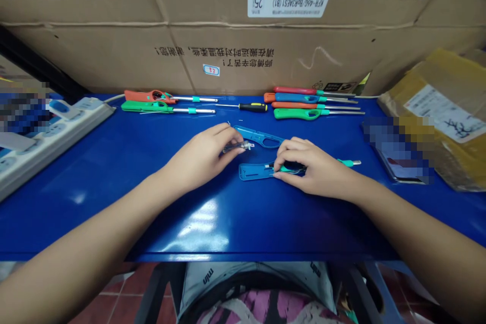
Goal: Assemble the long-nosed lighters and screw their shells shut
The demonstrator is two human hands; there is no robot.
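**Clear part in the left hand, blue shell under the right**

The left hand (205, 154) pinches a small clear part (237, 147) between thumb and fingers. Across from it, the right hand (317, 169) bends its fingers over an open blue shell (252, 172); I can't make out its grip. Just beyond both hands' fingertips lies a second blue shell (258, 135), and farther past it a screwdriver (253, 107). A phone (398, 154) sits right of the right hand.

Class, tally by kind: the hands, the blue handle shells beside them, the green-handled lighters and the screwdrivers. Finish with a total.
Left hand and right hand: 2
Blue handle shells: 2
Green-handled lighters: 2
Screwdrivers: 1
Total: 7
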